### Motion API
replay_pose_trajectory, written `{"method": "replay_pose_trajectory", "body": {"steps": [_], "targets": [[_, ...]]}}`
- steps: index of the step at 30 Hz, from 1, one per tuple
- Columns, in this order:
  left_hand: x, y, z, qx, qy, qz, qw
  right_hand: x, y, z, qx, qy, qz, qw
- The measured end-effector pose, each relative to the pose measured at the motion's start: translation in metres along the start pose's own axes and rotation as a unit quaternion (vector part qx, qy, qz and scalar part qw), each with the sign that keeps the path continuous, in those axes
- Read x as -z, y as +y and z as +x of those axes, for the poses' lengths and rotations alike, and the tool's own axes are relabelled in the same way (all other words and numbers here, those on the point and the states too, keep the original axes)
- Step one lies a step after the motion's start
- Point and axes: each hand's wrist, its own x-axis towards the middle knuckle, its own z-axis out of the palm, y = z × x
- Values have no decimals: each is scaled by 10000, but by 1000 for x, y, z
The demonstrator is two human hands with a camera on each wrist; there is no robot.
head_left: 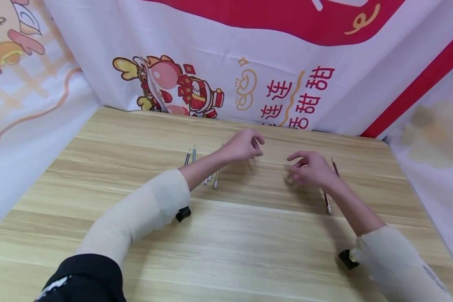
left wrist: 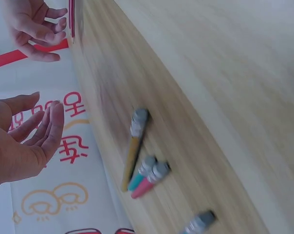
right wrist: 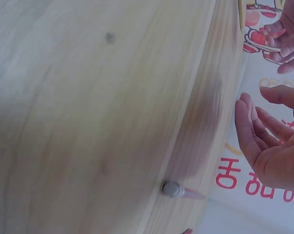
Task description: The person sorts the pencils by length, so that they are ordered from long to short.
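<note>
Both hands hover over the wooden table, facing each other across a gap, with nothing held. My left hand has its thumb and fingers loosely bent and apart. Several pencils with eraser ends lie beneath and beside the left forearm, partly covered by it. The left wrist view shows a yellow pencil, a teal pencil and a pink pencil close together. My right hand is likewise loosely bent. By its wrist lies a dark reddish pencil; another dark pencil shows beyond the wrist.
A printed white and red cloth hangs along the table's back edge, with more cloth at both sides. Black wrist-worn pieces show under the pale sleeves. Bare wood spreads across the front of the table.
</note>
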Motion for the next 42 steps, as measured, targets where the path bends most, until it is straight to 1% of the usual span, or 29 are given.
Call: {"method": "replay_pose_trajectory", "body": {"steps": [6, 9, 16, 19, 23, 29, 34, 40, 42], "targets": [[11, -11, -10, -13, 104, 72, 9999, -8, -8, 4, 112, -153, 107, 9998], [17, -18, -14, 44, 158, 151, 9998, -13, -11, 6, 86, -205, 72, 9997], [27, -28, -25, 291, 288, 267, 9988, -22, -19, 12, 115, -285, 94, 9995], [32, -32, -30, 338, 353, 246, 9985, -27, -23, 16, 147, -357, 110, 9992], [38, -38, -37, 354, 423, 347, 9979, -34, -26, 21, 198, -397, 126, 9989], [47, -46, -46, 377, 458, 465, 9972, -45, -35, 27, 159, -424, 130, 9989], [56, -52, -53, 467, 435, 712, 9954, -54, -43, 35, 172, -448, 150, 9987], [64, -61, -58, 553, 455, 889, 9935, -61, -48, 43, 214, -470, 164, 9985], [67, -65, -61, 628, 469, 927, 9926, -64, -50, 45, 264, -509, 203, 9981]]}}
